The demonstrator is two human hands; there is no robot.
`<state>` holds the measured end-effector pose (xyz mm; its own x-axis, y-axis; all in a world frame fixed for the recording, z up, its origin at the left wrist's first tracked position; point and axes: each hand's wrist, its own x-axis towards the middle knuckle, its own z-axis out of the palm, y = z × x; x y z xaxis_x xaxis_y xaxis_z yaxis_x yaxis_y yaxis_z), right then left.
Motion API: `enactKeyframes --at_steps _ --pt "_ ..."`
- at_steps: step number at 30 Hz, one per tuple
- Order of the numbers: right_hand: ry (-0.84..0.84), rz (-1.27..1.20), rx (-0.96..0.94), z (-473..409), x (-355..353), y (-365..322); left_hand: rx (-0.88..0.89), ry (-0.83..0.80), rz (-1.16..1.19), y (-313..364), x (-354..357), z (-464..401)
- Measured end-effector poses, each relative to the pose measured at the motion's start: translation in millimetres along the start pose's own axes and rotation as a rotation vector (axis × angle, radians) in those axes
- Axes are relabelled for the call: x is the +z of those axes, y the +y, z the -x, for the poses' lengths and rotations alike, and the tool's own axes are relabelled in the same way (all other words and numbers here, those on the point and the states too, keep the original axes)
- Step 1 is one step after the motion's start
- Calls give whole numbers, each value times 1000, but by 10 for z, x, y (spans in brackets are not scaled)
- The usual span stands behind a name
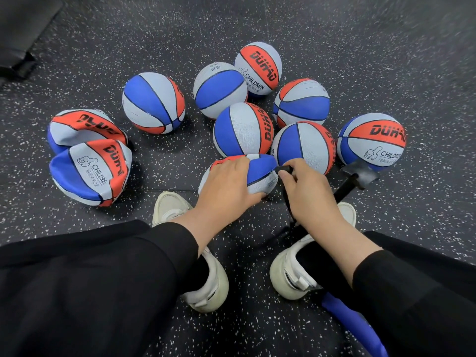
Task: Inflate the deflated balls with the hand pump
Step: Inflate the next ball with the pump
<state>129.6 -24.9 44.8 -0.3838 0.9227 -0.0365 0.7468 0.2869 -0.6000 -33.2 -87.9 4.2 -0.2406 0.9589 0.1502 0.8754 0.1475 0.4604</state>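
Note:
A partly flat red, white and blue ball (261,173) lies on the floor just ahead of my feet. My left hand (226,184) grips it from above. My right hand (306,184) pinches the black hose end (284,169) of the hand pump against the ball's right side. The pump's black handle (360,173) and shaft slant to the right of my right hand; its lower part is hidden behind my arm. Two crumpled deflated balls (90,171) (85,127) lie at the left.
Several round inflated balls (243,130) crowd the dark speckled rubber floor (180,34) beyond my hands. My white shoes (206,276) stand below my hands. A blue object (355,328) shows at the lower right. A dark mat edge (18,65) sits at the far left.

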Motion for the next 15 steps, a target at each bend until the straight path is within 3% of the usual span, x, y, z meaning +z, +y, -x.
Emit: enactKeyframes --at_steps 15 --pt "-136 238 -67 -16 25 -102 116 -4 -48 34 -21 79"
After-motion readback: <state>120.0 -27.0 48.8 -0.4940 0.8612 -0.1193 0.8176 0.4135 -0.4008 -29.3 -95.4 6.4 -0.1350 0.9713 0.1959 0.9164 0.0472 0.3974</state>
